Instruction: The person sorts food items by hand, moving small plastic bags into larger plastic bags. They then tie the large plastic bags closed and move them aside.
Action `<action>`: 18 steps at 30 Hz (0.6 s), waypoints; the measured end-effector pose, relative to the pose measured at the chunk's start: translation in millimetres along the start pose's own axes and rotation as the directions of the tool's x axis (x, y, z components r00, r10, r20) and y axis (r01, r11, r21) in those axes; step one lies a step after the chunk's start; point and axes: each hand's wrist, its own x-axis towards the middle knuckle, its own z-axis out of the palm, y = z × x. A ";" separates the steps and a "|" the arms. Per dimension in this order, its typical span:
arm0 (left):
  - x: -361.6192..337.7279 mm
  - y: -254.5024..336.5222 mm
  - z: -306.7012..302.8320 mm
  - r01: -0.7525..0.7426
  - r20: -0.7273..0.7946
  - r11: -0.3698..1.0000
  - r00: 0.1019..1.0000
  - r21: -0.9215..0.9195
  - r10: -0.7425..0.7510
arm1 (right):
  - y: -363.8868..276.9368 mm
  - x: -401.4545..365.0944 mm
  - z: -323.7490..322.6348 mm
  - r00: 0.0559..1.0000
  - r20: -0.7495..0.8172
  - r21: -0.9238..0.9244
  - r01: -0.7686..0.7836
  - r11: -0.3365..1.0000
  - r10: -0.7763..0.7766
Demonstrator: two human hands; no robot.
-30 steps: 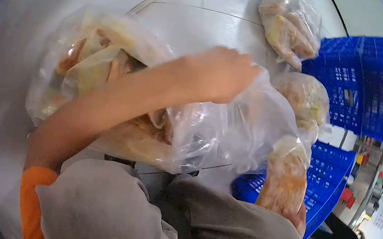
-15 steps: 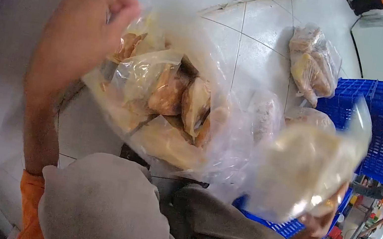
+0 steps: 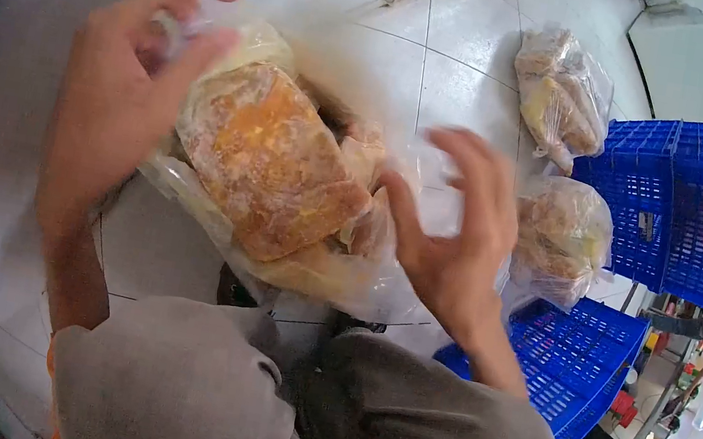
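A large clear plastic bag stands between my knees, holding several orange-brown pieces that look like frozen meat. On top of them lies a big frosted, orange-brown frozen slab. My left hand is at the bag's left rim, its fingers curled around a bit of whitish plastic and its index finger stretched out. Just right of the slab is my right hand, slightly blurred, with fingers and thumb spread and nothing in them.
Two more filled plastic bags, one farther off and one nearer, sit to the right. Beside them stand blue plastic crates, one upper and one lower. White tiles cover the floor. Other people are at the far right.
The clear bag of pale contents at my right hand has left that side. The frosted slab now lies on the open bag's contents. My right hand has come in leftward and spread open.
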 end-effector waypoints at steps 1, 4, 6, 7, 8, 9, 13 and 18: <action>-5.2 9.6 7.2 -0.178 0.075 0.982 0.982 0.059 0.173 | 2.0 -7.5 -8.4 1.000 0.000 -0.002 -0.003 1.000 0.003; -15.3 1.1 32.3 -0.476 0.312 0.863 0.856 0.170 0.412 | 13.1 -27.0 -37.1 0.981 0.100 -0.529 -0.087 0.844 0.164; -22.6 -10.2 61.5 -0.612 0.466 0.765 0.746 0.200 0.475 | 21.0 -34.1 -57.7 0.331 0.800 -0.141 -0.707 0.693 0.501; -29.4 -14.0 75.5 -0.622 0.432 0.718 0.766 0.313 0.476 | 22.3 -38.1 -62.5 0.326 0.791 -0.148 -0.719 0.679 0.518; -35.7 -16.3 87.1 -0.618 0.396 0.664 0.784 0.422 0.478 | 23.0 -42.5 -67.1 0.449 0.756 0.206 -0.854 0.477 0.477; -39.4 -19.2 94.2 -0.635 0.413 0.660 0.769 0.403 0.488 | 20.5 -44.0 -71.7 0.563 0.672 0.538 -0.818 0.204 0.481; -36.1 -23.4 110.2 -0.572 0.220 0.649 0.810 0.502 0.544 | -6.8 15.1 -77.8 0.686 0.603 0.697 -0.701 0.149 0.408; -18.5 -3.9 138.0 -0.424 0.075 0.659 0.869 0.621 0.489 | -10.0 56.1 -53.4 0.842 0.457 0.705 -0.540 0.460 0.288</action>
